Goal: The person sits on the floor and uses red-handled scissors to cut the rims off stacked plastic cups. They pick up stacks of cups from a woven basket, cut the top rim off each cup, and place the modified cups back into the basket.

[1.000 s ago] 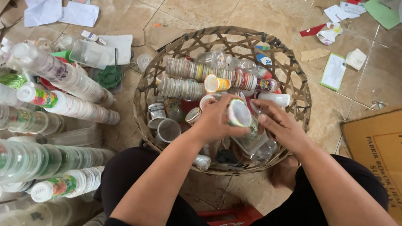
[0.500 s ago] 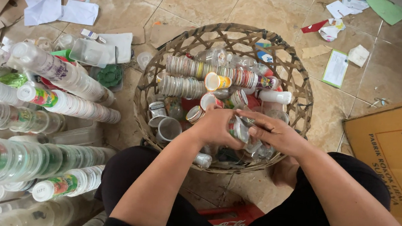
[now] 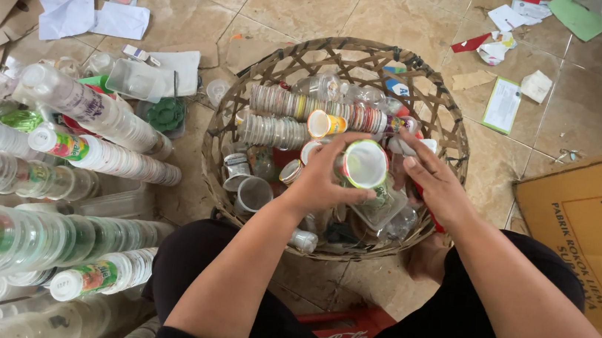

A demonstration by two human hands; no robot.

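Note:
A round woven basket (image 3: pixel 224 120) sits on the tiled floor in front of my knees, filled with plastic cups, stacked rows of cups (image 3: pixel 300 105) and crushed clear bottles. My left hand (image 3: pixel 322 182) holds a small plastic cup (image 3: pixel 365 164) with a green and red rim, its white open mouth facing me, above the basket's middle. My right hand (image 3: pixel 434 183) hovers just right of that cup, fingers spread, index finger near the cup's rim and a white-lidded piece. A clear plastic container (image 3: pixel 379 207) lies under the held cup.
Long nested stacks of clear plastic cups (image 3: pixel 98 110) lie on the floor at the left. A brown cardboard box (image 3: pixel 592 237) stands at the right. Paper scraps (image 3: pixel 72 7) and a green sheet (image 3: pixel 582 16) litter the tiles behind the basket.
Both hands dipped together into the basket half a second ago. Now the left hand has raised a cup with its mouth turned up, and the right hand has opened beside it.

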